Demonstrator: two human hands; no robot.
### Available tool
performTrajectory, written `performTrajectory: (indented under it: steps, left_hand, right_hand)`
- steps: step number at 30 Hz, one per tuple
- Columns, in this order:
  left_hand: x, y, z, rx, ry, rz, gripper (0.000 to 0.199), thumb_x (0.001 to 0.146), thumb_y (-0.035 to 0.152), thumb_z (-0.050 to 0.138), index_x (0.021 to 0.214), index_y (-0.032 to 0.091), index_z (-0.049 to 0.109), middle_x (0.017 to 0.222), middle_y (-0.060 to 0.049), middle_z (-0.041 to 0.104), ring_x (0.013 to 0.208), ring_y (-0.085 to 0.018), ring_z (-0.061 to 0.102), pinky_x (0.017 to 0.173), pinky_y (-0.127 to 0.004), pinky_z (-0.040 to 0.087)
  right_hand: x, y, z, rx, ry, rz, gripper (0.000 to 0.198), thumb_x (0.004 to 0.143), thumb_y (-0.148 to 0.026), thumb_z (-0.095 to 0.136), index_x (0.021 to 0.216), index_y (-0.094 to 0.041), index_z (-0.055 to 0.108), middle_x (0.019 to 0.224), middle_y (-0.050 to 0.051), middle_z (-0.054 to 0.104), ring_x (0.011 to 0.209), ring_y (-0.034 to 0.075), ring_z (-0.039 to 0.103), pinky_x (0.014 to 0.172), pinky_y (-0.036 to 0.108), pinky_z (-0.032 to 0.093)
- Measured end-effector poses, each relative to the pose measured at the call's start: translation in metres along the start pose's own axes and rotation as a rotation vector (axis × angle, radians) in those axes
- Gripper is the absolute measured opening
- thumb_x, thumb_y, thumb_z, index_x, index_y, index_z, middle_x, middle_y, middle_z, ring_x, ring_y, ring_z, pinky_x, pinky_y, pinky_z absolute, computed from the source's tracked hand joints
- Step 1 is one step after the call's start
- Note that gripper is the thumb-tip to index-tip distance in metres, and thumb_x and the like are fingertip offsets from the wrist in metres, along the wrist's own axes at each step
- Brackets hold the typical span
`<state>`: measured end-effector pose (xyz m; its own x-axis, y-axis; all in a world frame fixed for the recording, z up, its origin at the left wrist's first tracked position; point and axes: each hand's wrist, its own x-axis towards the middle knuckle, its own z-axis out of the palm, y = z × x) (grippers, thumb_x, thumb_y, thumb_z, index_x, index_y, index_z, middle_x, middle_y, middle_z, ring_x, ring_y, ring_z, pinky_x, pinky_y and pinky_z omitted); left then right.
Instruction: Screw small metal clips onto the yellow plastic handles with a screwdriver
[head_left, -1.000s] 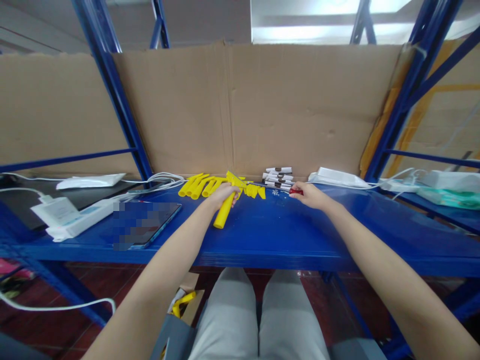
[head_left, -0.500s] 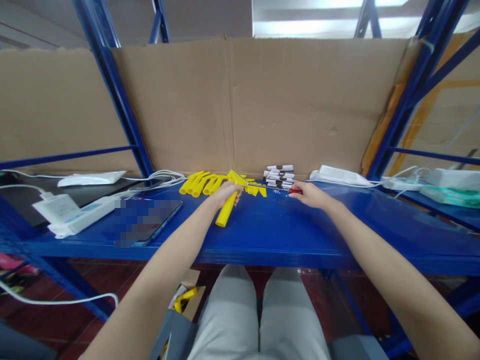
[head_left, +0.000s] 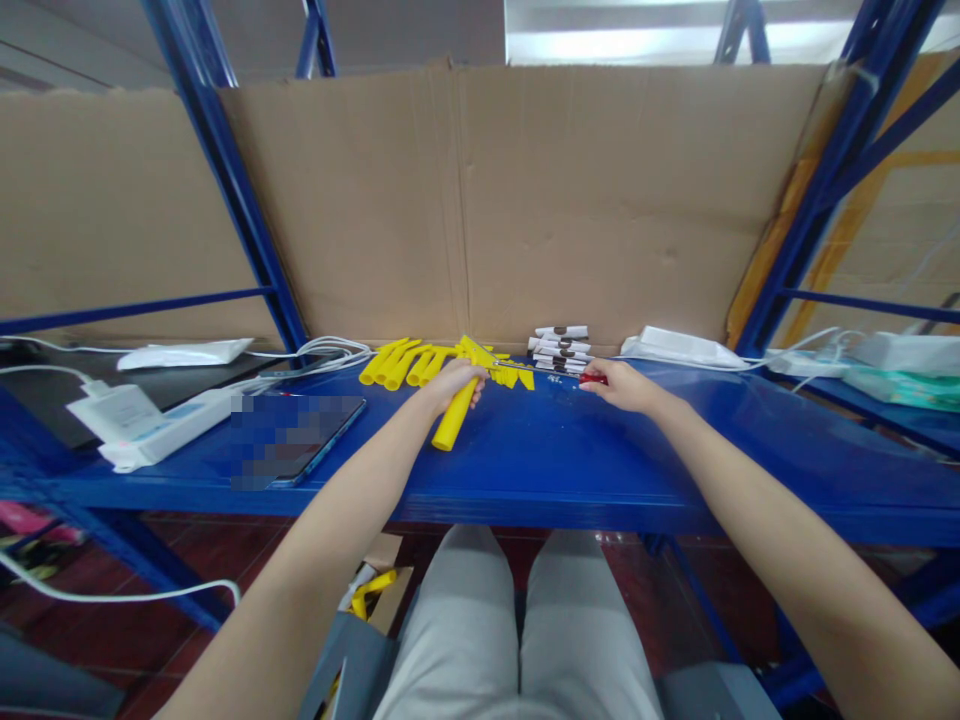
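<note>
My left hand is closed round a yellow plastic tube-like handle, its round end pointing towards me and its flatter head showing above my fingers. In my right hand is the red grip of a screwdriver. Its thin metal shaft runs left, with the tip at the yellow handle's head beside my left fingers. Left of my left hand lie several more yellow handles in a row. Smaller yellow pieces lie behind the shaft. Tiny silvery bits, perhaps screws, are scattered under it.
A stack of white rolled pieces stands behind the shaft, against the cardboard. At left on the blue shelf are a tablet-like device, a power strip and cables. White packets lie at right. Below is an open box.
Both hands keep their hold, and the screwdriver tip stays at the handle's head. The view has tipped very slightly; otherwise little differs.
</note>
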<state>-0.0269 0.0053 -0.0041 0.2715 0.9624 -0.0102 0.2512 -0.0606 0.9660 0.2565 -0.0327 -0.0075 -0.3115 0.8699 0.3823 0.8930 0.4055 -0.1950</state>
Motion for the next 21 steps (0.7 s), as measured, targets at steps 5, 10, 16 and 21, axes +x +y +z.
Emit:
performTrajectory:
  steps: [5, 10, 16, 21]
  left_hand:
    - [-0.0013, 0.0008, 0.0012, -0.015, 0.006, 0.004, 0.018, 0.072, 0.01, 0.049, 0.057, 0.017, 0.044, 0.043, 0.002, 0.046, 0.035, -0.008, 0.043, 0.037, -0.02, 0.035]
    - [-0.0044, 0.0027, 0.0027, -0.022, 0.012, 0.002, 0.017, 0.072, 0.01, 0.048, 0.057, 0.016, 0.045, 0.043, 0.002, 0.045, 0.035, -0.008, 0.043, 0.037, -0.021, 0.035]
    - [-0.0025, 0.0012, 0.0025, -0.013, 0.015, 0.015, 0.017, 0.073, 0.01, 0.047, 0.057, 0.016, 0.044, 0.042, 0.003, 0.044, 0.034, -0.008, 0.043, 0.036, -0.02, 0.035]
    - [-0.0001, -0.0002, 0.002, 0.014, 0.02, 0.014, 0.018, 0.074, 0.01, 0.047, 0.057, 0.017, 0.043, 0.042, 0.003, 0.044, 0.034, -0.008, 0.042, 0.035, -0.021, 0.034]
  right_hand:
    - [-0.0005, -0.002, -0.0007, 0.008, -0.002, 0.006, 0.01, 0.082, -0.026, 0.052, 0.081, -0.017, 0.056, 0.085, 0.01, 0.067, 0.074, 0.02, 0.059, 0.065, 0.027, 0.041]
    - [-0.0005, -0.0023, -0.0007, 0.011, -0.005, 0.007, 0.01, 0.082, -0.026, 0.053, 0.081, -0.017, 0.056, 0.084, 0.01, 0.067, 0.074, 0.02, 0.059, 0.066, 0.027, 0.04]
    - [0.0008, -0.0003, 0.0011, 0.005, 0.003, 0.002, 0.011, 0.082, -0.027, 0.053, 0.08, -0.016, 0.057, 0.083, 0.01, 0.067, 0.072, 0.02, 0.059, 0.065, 0.027, 0.041]
    - [0.0011, 0.0014, 0.0017, -0.005, 0.009, -0.011, 0.011, 0.082, -0.026, 0.052, 0.078, -0.017, 0.056, 0.081, 0.01, 0.066, 0.07, 0.019, 0.059, 0.063, 0.027, 0.04]
